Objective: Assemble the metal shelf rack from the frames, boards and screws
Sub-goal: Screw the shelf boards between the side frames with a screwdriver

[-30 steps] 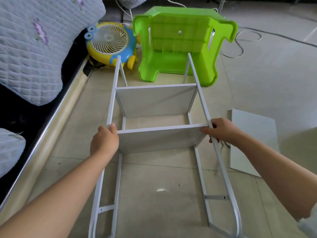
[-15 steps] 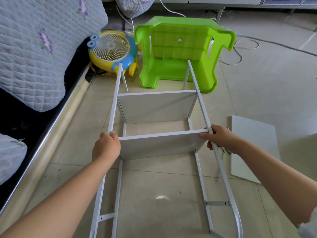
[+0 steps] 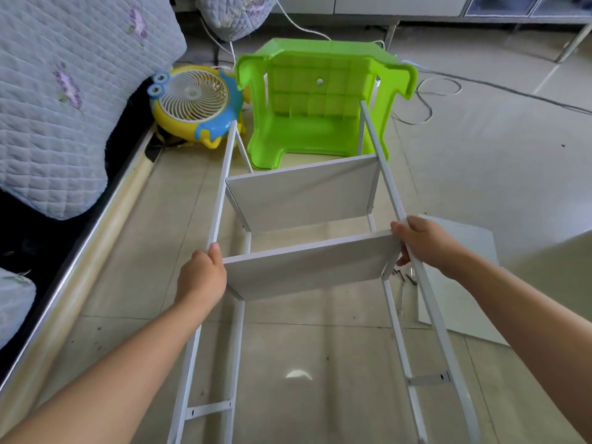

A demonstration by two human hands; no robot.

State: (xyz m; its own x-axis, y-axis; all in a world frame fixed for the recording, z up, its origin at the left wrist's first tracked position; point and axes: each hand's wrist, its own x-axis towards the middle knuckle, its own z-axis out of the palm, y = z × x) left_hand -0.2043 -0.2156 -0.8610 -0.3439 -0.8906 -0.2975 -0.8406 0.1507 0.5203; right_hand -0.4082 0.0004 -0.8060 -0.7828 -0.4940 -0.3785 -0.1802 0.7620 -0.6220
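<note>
Gripping the rack at mid-length, one hand to each side: my left hand [image 3: 201, 277] curls round the upper rail of the left frame [image 3: 221, 200], thumb against the corner of the near board [image 3: 307, 267]; my right hand [image 3: 423, 241] closes on the upper rail of the right frame [image 3: 384, 174], fingers wrapped under it at the board's other corner. Head view, item one, the shelf rack: white metal, lying lengthwise on the tiled floor [image 3: 320, 363] and running away from me, two ladder-like side frames with rounded near ends and short cross-brackets. Two pale grey boards stand on edge between the frames, the near board at my hands, the far board [image 3: 304, 193] just beyond it, both spanning from rail to rail. Item two, a loose board [image 3: 461, 283], lying flat on the floor to the right of the right frame. Item three, a few small dark screws [image 3: 405, 277] on the floor beside that frame, just below my right hand. Item four, a green plastic stool [image 3: 317, 100] on its side at the rack's far end. Item five, a yellow and blue fan [image 3: 195, 100] to the stool's left. Item six, a quilted blanket [image 3: 64, 91] along the left.
</note>
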